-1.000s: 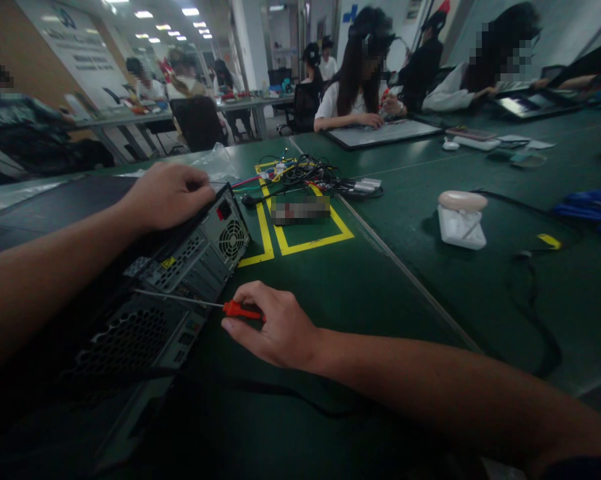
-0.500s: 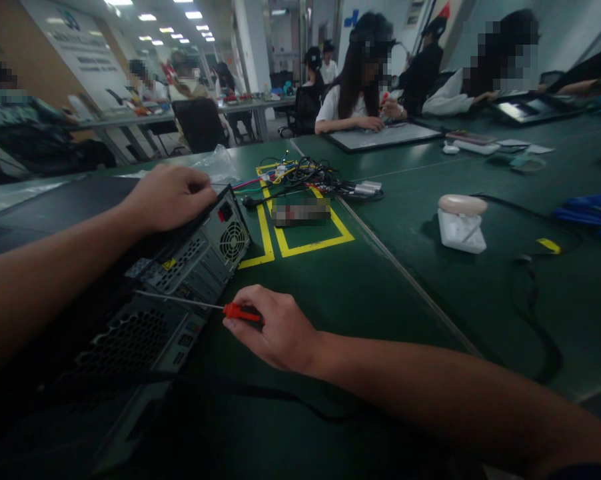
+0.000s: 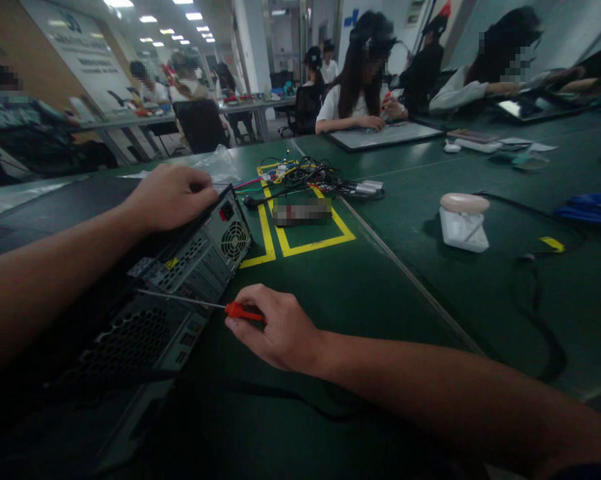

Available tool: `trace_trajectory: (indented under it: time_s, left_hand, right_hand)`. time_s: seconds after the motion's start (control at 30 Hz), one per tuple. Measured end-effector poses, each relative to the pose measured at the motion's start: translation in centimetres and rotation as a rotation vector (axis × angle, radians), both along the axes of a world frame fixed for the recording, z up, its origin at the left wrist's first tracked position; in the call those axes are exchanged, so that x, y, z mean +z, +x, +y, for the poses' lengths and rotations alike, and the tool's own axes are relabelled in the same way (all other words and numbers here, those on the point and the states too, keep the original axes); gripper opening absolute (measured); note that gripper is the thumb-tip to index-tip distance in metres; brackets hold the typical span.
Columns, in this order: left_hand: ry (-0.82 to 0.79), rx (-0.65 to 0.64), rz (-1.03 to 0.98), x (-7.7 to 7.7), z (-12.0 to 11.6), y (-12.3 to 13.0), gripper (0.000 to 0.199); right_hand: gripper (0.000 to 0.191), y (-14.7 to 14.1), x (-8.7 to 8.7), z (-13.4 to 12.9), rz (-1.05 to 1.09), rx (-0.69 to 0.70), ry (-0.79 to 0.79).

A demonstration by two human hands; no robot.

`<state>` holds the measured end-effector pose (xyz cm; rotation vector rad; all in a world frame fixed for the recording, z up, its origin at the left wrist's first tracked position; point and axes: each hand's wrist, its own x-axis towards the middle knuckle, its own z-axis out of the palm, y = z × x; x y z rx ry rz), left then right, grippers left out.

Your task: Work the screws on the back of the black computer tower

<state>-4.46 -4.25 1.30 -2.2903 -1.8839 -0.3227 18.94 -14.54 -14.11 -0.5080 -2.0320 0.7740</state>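
Note:
A dark computer case [image 3: 200,263] lies at the left with its grey rear panel facing right, showing a round fan grille and a honeycomb vent. My left hand [image 3: 175,195] rests on the case's top near the far rear corner, fingers curled; whether it grips anything is hidden. My right hand [image 3: 280,328] is closed around the red handle of a long screwdriver [image 3: 243,311]. The screwdriver's thin shaft points left across the rear panel, its tip by the panel above the honeycomb vent.
Beyond the case lie tangled cables [image 3: 310,175] and a blurred-out block [image 3: 302,212] within yellow tape. A white box [image 3: 463,229] stands at right, near a black cord and blue cloth [image 3: 590,212]. Across the green table [image 3: 380,293], people work on flat panels.
Both hands and the screwdriver look nearly unmoved. The view has shifted very slightly. At the far right, a person's arm has moved over a flat panel.

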Motion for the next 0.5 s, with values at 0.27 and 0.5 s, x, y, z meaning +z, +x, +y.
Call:
trace_trajectory:
  time_s: [0.27, 0.5]
  left_hand:
    - [-0.006, 0.005, 0.001, -0.05, 0.02, -0.01, 0.034]
    - [-0.009, -0.012, -0.004, -0.02, 0.01, 0.05, 0.035]
  right_hand:
    - [0.021, 0.08, 0.1, -0.09, 0.003, -0.006, -0.003]
    - [0.023, 0.13, 0.2, -0.19, 0.026, -0.001, -0.005]
